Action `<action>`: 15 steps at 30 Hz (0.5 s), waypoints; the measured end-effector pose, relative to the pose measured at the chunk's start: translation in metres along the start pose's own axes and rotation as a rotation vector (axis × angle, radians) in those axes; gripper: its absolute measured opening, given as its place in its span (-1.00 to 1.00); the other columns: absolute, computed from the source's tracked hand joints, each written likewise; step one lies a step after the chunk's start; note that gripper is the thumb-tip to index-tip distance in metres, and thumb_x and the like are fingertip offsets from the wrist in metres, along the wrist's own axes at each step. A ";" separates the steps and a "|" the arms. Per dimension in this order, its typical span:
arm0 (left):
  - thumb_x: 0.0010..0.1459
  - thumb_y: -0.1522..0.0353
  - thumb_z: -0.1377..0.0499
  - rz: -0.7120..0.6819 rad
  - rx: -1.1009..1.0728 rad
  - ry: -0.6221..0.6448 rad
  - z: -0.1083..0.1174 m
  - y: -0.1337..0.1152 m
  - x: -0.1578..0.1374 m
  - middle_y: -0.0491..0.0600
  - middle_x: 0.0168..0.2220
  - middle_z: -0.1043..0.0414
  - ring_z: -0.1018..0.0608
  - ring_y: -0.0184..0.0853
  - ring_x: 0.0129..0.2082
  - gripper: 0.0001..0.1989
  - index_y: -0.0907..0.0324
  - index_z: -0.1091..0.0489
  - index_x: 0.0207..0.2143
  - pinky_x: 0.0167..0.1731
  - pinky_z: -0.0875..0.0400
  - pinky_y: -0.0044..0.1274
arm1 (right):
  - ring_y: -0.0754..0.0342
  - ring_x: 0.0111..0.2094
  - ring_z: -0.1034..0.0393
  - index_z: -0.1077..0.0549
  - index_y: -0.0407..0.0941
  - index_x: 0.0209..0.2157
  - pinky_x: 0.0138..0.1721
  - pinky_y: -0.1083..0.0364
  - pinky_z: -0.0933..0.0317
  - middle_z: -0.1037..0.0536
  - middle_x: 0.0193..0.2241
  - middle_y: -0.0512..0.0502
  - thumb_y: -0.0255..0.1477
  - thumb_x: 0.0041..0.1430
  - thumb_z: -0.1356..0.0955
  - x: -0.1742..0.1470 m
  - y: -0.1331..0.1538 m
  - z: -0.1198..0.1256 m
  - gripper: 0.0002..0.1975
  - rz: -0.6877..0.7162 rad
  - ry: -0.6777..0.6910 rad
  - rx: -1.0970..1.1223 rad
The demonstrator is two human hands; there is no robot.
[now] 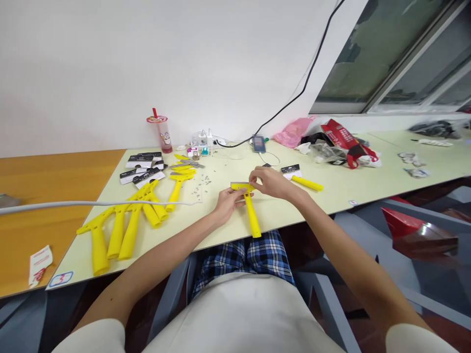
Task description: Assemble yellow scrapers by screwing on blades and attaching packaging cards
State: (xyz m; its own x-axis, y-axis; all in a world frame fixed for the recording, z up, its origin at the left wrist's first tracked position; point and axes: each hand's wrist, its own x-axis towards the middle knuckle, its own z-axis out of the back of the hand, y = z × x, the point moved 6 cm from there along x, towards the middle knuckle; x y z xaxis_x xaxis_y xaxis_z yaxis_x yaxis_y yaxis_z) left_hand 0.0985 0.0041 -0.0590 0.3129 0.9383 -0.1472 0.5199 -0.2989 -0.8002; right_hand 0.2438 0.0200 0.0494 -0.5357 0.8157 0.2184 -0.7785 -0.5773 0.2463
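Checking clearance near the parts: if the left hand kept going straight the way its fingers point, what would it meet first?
The left hand already touches the yellow scraper; straight on, its fingers would probably run into the right hand at the scraper's head.

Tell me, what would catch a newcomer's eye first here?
Probably the yellow T-shaped handle held at the table's near edge by the left hand and right hand. Then the pile of matching yellow handles at left, and the pink-lidded drink cup by the wall.
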 end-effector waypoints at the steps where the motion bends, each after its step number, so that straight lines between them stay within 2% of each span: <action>1: 0.13 0.43 -0.48 0.000 0.000 -0.003 0.000 0.000 0.000 0.28 -0.01 -0.69 -0.76 -0.05 -0.07 -0.75 0.32 -0.61 -0.15 0.00 -0.65 -0.30 | 0.01 -0.24 -0.47 -0.59 -0.13 -0.25 -0.16 0.08 -0.23 -0.63 -0.19 -0.17 -0.49 0.35 -0.39 -0.004 -0.001 -0.004 -0.90 -0.002 -0.006 0.046; 5: 0.13 0.43 -0.48 0.004 0.003 -0.012 0.001 -0.001 0.000 0.27 -0.04 -0.70 -0.77 -0.08 -0.10 -0.77 0.33 -0.60 -0.17 -0.02 -0.66 -0.31 | -0.01 -0.20 -0.48 -0.60 -0.11 -0.24 -0.20 0.09 -0.28 -0.65 -0.21 -0.15 -0.45 0.33 -0.40 -0.009 -0.007 -0.012 -0.91 -0.050 -0.028 0.239; 10: 0.13 0.42 -0.49 0.005 0.020 -0.013 0.001 -0.001 -0.001 0.27 -0.08 -0.70 -0.76 -0.08 -0.09 -0.74 0.34 -0.60 -0.15 -0.02 -0.65 -0.33 | -0.03 -0.16 -0.52 -0.62 -0.09 -0.29 -0.11 0.06 -0.30 -0.70 -0.24 -0.10 -0.37 0.24 -0.45 -0.010 -0.018 -0.013 -0.91 -0.151 0.000 0.402; 15: 0.11 0.40 -0.50 0.011 0.045 -0.002 -0.001 -0.001 -0.003 0.27 -0.09 -0.70 -0.76 -0.08 -0.10 -0.71 0.35 -0.61 -0.14 -0.03 -0.64 -0.33 | -0.05 -0.16 -0.53 -0.66 -0.11 -0.28 -0.09 0.04 -0.28 -0.70 -0.23 -0.11 -0.24 0.16 -0.50 -0.011 -0.024 -0.012 -0.77 -0.196 0.053 0.483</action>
State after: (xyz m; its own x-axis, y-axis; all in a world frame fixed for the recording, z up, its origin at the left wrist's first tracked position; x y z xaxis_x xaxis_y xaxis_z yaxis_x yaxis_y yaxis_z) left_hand 0.0980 0.0017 -0.0570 0.3165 0.9355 -0.1573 0.4804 -0.3010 -0.8238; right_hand 0.2643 0.0254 0.0298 -0.4206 0.9038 0.0793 -0.6331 -0.3550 0.6878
